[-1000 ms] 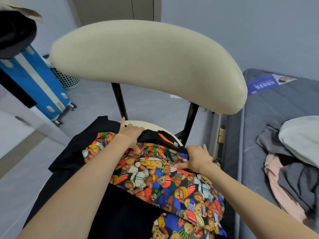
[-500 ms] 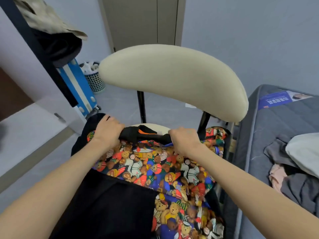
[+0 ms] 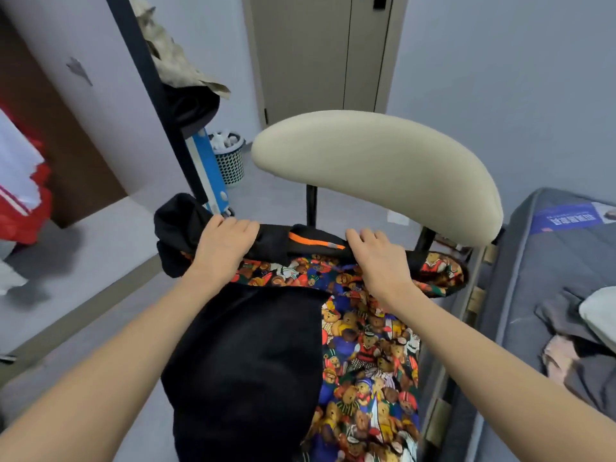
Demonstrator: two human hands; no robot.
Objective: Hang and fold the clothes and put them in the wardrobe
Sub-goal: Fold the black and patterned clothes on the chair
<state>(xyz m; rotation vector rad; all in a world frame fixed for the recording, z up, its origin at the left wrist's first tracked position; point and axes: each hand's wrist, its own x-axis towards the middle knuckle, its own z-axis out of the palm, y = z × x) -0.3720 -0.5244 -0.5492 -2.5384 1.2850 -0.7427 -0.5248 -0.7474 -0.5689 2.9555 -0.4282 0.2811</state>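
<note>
Bed (image 3: 553,268) along the right side, bare grey mattress; on it a loose pile of clothes (image 3: 573,341), grey, pink and pale pieces, crumpled and unsorted, so judged not yet dealt with; chair (image 3: 376,175) straight ahead, its cream backrest facing the camera, seat hidden under cloth; bear-print garment (image 3: 366,345), the piece in hand, lies draped across the chair seat and runs down toward the person, black cloth over its left half, teddy-bear print showing on the right half and along the top; it is neither folded nor on a hanger, and no hanger is seen in view; black rail post (image 3: 143,68) at the left carries a tan garment (image 3: 173,58) and a dark one under it, which may count as items already hung, though that is a guess; which piece of furniture is the wardrobe cannot be told, whether the tall beige doors (image 3: 316,55) at the back or the brown panel at far left; left hand (image 3: 223,245) lies over the garment's black upper left corner, fingers curled over the far edge and gripping it; right hand (image 3: 376,258) grips the top edge further right, fingers curled over it, just beside the small orange tab (image 3: 315,241); both hands well apart on the same edge, which reads as taking it by collar or shoulders to lift or square it; judged early: one item mid-handling, bed pile waiting, nothing seen put away.
</note>
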